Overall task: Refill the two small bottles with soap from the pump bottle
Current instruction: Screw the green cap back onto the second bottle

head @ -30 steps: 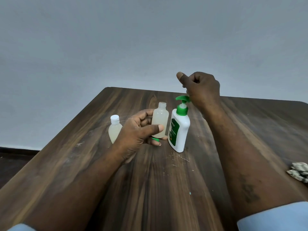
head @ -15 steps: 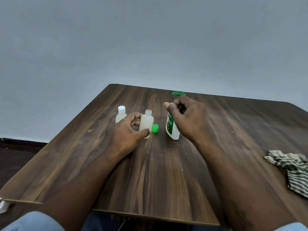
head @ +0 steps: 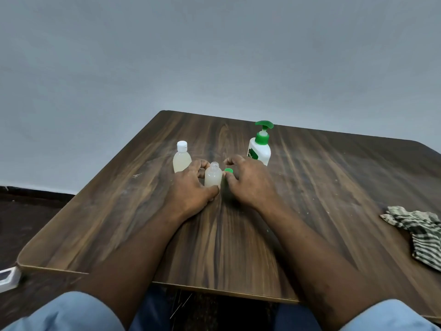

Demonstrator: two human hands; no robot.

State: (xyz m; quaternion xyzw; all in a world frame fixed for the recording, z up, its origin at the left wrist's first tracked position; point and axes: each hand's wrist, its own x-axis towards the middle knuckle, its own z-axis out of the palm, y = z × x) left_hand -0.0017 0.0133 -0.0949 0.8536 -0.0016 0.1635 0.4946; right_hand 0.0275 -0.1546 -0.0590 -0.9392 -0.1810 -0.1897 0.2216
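Open small bottle (head: 213, 176): base hidden behind left hand (head: 191, 189), which is wrapped round it. Green cap (head: 229, 170) is half covered by right hand (head: 250, 182) fingertips, can't tell if pinched or just touched. Pump bottle (head: 261, 151): near-left bottom corner hidden behind that hand, label mostly unreadable. Cloth (head: 422, 232) cut off by right edge. White object (head: 7, 278) cut off by left edge, unidentifiable.

**Hands: both forward, close together**

Both forearms are bare, stretched forward and converging. Left hand (head: 191, 187): palm down, fingers curled behind the uncapped small bottle (head: 213, 176), thumb laid across its front, so it has a grip. Right hand (head: 250, 181): knuckles up, fingers bent downward, thumb and index tips at the green cap (head: 229, 170). Cannot tell whether it pinches the cap.
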